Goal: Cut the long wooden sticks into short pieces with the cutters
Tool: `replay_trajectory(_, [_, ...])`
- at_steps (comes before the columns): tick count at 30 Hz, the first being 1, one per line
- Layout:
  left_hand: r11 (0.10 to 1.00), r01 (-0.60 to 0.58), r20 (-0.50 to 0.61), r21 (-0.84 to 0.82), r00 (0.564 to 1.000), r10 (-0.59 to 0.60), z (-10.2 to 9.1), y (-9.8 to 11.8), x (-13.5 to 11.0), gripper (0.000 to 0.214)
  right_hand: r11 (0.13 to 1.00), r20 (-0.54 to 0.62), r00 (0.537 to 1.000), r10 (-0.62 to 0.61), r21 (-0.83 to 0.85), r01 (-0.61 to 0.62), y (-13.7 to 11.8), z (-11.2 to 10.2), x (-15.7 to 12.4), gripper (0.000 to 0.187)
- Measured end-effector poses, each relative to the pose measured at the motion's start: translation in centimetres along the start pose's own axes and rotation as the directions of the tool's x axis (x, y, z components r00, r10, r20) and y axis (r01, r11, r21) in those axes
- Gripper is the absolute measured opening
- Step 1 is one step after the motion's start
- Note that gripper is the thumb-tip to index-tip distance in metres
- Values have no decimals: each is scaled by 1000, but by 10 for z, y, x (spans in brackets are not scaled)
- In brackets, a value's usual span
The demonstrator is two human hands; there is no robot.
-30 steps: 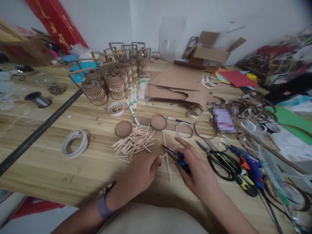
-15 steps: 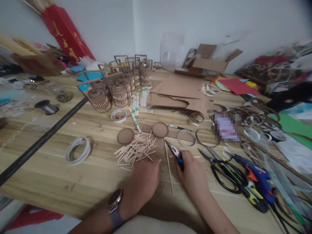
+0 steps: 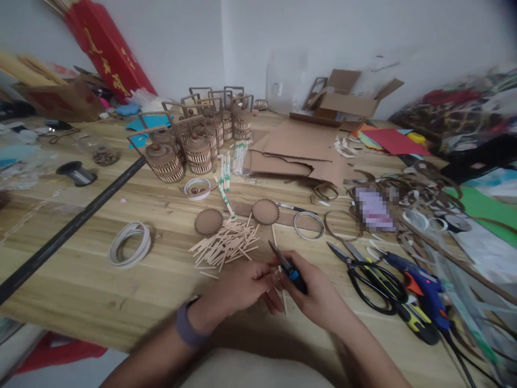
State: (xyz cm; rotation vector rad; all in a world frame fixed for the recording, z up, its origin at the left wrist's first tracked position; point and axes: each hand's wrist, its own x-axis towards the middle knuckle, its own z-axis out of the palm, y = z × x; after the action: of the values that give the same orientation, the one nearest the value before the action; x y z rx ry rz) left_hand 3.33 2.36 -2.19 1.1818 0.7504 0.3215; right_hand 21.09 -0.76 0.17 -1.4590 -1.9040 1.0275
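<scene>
My right hand (image 3: pixel 313 291) is closed round blue-handled pliers (image 3: pixel 291 270), whose dark jaws point up and to the left. Its fingertips meet those of my left hand (image 3: pixel 246 285), which is turned palm inward with thumb and fingers pinched; whatever lies between them is too small to make out. Behind the fingers a long thin stick (image 3: pixel 273 235) lies on the table, partly covered. Just beyond my left hand is a loose pile of short wooden sticks (image 3: pixel 226 245). Two round cardboard discs with ridged rims, a left disc (image 3: pixel 208 222) and a right disc (image 3: pixel 265 212), lie behind the pile.
Black scissors (image 3: pixel 374 285), a yellow cutter (image 3: pixel 416 320) and a blue glue gun (image 3: pixel 424 285) lie at right. Small handled baskets (image 3: pixel 200 153) stand in back. A white tape ring (image 3: pixel 130 245) is at left, cardboard sheets (image 3: pixel 294 140) behind, brown strips (image 3: pixel 416 194) at far right.
My left hand has moved from the stick pile to the right and rolled over, so its fingers now meet my right hand. The pliers have come nearer and lower, away from the right disc.
</scene>
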Motion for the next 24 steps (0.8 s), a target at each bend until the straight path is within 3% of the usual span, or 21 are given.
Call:
replay_trajectory(6, [996, 63, 105, -67, 993, -56, 3, 4, 0, 43, 998, 48, 999, -12, 59, 9, -2, 0, 0, 18])
replay_trajectory(9, [994, 68, 101, -85, 993, -60, 3, 7, -4, 41, 997, 62, 998, -33, 77, 28, 0, 3, 1, 22])
replay_trajectory(12, [988, 67, 47, -139, 997, -61, 1, 7, -6, 44, 994, -27, 994, -108, 16, 109, 4, 6, 1, 25])
replay_trajectory(15, [984, 37, -78, -174, 996, -51, -1, 6, -5, 45, 970, -204, 952, -229, -132, 205, 8, 9, 0, 25])
replay_trajectory(17, [976, 1, -160, -216, 986, -37, -2, 4, -2, 43, 959, -272, 929, -252, -200, 202, 8, 12, -2, 30])
replay_trajectory(20, [942, -49, -229, -331, 973, -30, 1, 2, 1, 39, 949, -266, 927, -264, -243, 201, 7, 18, -5, 45])
replay_trajectory(24, [895, -116, -262, -430, 965, 0, 13, 2, 3, 38, 932, -259, 918, -299, -284, 223, 7, 22, -6, 41])
